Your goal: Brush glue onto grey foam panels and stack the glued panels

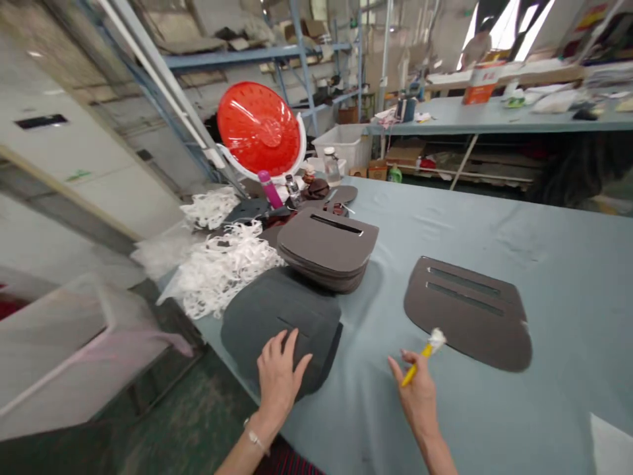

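My left hand lies flat, fingers apart, on a stack of dark grey shaped pieces at the table's near edge. My right hand is closed on a yellow-handled brush with a white tip, which points up toward a single dark grey piece with two slots lying flat on the table. Behind the left stack sits another stack of grey slotted pieces.
The table has a light blue-grey cover. White strips are heaped at its left end, with bottles and a red round cover behind. A clear bin stands left of the table. Shelves and another table fill the back.
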Action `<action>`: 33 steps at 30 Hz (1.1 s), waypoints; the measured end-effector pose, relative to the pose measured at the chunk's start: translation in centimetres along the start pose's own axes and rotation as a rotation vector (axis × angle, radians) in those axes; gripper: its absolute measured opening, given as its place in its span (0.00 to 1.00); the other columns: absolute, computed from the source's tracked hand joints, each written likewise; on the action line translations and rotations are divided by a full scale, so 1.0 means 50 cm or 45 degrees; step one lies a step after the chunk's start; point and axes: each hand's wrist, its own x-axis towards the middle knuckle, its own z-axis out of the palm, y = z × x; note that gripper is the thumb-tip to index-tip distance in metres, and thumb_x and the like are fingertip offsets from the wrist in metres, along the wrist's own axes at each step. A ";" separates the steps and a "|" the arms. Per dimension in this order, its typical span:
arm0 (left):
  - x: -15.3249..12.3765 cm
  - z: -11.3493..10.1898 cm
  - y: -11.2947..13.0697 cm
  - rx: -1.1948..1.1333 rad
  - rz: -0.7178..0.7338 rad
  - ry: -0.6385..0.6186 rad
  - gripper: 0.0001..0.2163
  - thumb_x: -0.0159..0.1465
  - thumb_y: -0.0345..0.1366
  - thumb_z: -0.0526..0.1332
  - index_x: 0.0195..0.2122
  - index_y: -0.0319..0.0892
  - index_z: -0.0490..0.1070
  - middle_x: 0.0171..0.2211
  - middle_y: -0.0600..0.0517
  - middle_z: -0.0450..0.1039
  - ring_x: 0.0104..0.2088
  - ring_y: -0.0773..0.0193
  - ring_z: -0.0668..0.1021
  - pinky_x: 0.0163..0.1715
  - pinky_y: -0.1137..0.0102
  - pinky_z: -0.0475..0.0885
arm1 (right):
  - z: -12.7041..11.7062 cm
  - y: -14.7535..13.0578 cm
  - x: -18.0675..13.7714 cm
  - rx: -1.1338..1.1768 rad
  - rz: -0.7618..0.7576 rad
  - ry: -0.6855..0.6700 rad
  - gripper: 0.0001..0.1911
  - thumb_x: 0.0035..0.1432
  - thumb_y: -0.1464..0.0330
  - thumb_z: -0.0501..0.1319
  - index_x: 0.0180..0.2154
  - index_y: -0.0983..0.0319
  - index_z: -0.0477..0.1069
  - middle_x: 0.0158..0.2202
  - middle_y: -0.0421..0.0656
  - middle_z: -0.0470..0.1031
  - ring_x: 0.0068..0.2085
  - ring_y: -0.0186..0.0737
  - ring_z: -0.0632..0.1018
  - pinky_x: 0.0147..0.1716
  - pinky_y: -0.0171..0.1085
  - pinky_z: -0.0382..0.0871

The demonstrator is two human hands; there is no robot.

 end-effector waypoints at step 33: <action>0.246 0.008 -0.199 -0.129 -0.364 0.376 0.14 0.63 0.41 0.50 0.46 0.41 0.65 0.45 0.44 0.68 0.48 0.54 0.68 0.48 0.62 0.60 | 0.200 -0.264 -0.008 -0.375 -0.093 -0.195 0.11 0.54 0.76 0.47 0.37 0.59 0.62 0.19 0.36 0.61 0.19 0.33 0.60 0.22 0.32 0.44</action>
